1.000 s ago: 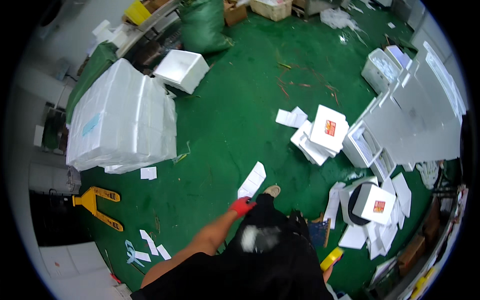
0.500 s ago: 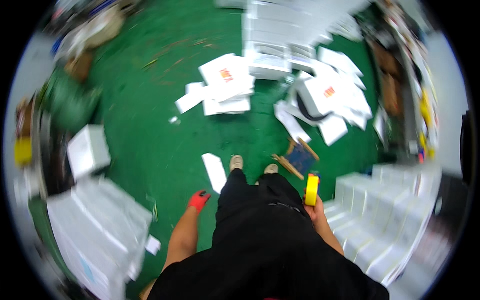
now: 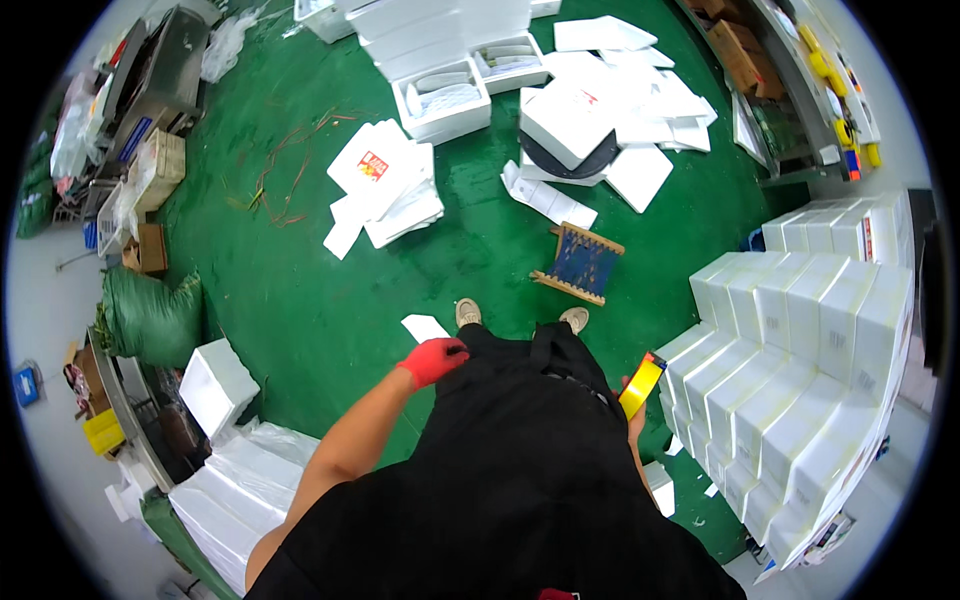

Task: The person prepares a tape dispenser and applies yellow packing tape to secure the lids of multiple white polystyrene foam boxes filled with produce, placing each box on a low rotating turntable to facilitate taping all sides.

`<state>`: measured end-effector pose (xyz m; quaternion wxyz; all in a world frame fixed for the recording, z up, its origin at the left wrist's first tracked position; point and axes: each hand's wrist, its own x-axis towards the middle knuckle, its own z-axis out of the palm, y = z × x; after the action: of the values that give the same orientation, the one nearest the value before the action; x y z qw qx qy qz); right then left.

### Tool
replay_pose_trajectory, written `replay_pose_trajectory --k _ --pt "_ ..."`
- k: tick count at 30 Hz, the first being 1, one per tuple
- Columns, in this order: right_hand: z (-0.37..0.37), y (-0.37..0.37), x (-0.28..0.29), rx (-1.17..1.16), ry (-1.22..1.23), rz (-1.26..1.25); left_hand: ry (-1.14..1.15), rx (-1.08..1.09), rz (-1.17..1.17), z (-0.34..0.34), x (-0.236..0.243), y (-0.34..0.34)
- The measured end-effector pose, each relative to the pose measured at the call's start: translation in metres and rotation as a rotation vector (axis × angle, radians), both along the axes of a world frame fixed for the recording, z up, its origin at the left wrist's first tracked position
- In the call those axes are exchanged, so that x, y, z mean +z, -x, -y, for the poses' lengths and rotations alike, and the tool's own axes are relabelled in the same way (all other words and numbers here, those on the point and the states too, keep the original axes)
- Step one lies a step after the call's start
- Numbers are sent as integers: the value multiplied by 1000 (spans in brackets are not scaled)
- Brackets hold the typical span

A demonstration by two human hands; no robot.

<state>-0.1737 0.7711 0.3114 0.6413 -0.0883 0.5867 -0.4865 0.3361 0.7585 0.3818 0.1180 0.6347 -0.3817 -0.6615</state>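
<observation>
My left hand point(image 3: 435, 362), in a red glove, is in front of my left thigh. Its fingers are loosely curled and slightly apart, with nothing visible in them. At my right hip, my right hand point(image 3: 636, 422) grips a tape dispenser point(image 3: 642, 386) loaded with a wide yellow roll. Its dark and red end points up and away from me. The roll and my clothes partly hide the right fingers. Ahead of my right foot, a low folding stool point(image 3: 584, 263) with a blue seat and wooden bars rests on the green floor. A white foam sheet point(image 3: 424, 328) lies beside my left shoe.
Stacked white foam boxes point(image 3: 800, 330) rise on the right. Ahead are foam lids point(image 3: 385, 185), an open foam box point(image 3: 442, 105) with contents and a foam box point(image 3: 570, 125) on a dark round thing. A green sack point(image 3: 150, 318) and a plastic-covered stack point(image 3: 240, 485) stand left.
My left hand has swung inward from beside my leg to before my thigh. The dispenser stays in my right hand, now tilted. The view has turned, and my feet are farther apart.
</observation>
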Motion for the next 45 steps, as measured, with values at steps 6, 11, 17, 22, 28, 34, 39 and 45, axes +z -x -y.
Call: replay_pose_trajectory --k 6,11,17,22,28,34,39,45 --pt "51 78 13 24 93 11 -279 36 -285 62 39 53" --pt "91 103 14 93 -32 -65 -265 16 -391 97 47 77" --pt "151 95 34 7 -255 -13 -383 -72 -301 177 29 73" --pt "232 54 112 -42 -230 25 -255 -613 -341 321 -36 79" --pt "408 8 14 -228 -187 590 492 -770 68 483 -225 208" --pt "561 -31 -214 -164 -67 732 563 -887 428 526 -478 326" --pt "633 -60 -273 -54 -78 886 -359 -934 261 560 -563 317" --pt "570 -125 -364 -120 -66 799 -205 -1042 345 535 -569 271"
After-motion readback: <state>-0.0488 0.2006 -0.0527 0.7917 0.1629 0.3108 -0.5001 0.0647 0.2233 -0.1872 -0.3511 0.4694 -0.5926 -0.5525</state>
